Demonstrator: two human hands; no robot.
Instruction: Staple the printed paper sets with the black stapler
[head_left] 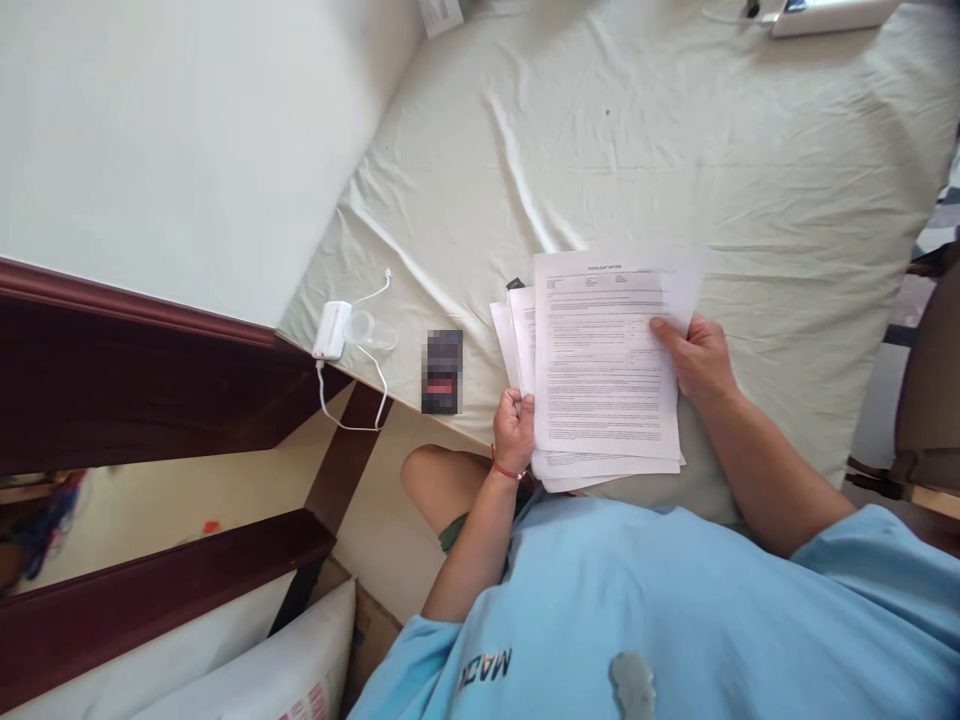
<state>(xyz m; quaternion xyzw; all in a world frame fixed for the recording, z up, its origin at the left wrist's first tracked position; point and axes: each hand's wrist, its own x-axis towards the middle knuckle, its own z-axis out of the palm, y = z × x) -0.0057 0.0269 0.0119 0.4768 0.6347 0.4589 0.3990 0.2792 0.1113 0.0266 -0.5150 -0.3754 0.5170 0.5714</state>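
Observation:
Several printed sheets of paper [604, 360] are in front of my body, above the pale bed sheet. My right hand [699, 358] pinches the right side of the top sheet, its thumb on the printed face. At the lower left, my left hand [514, 432], with a red band at the wrist, is closed on the other papers [523, 330], which fan out to the left behind the top sheet. More page edges show below the top sheet. A small black object [515, 285] pokes out at the papers' upper left; its kind is unclear.
A dark phone-like object [442, 372], partly blurred, lies left of the papers. Further left are a white charger-like box [331, 330] with a cable and a clear round piece [362, 328]. A white device [832, 14] sits at the far right. Dark red wooden rails [150, 570] run along the left.

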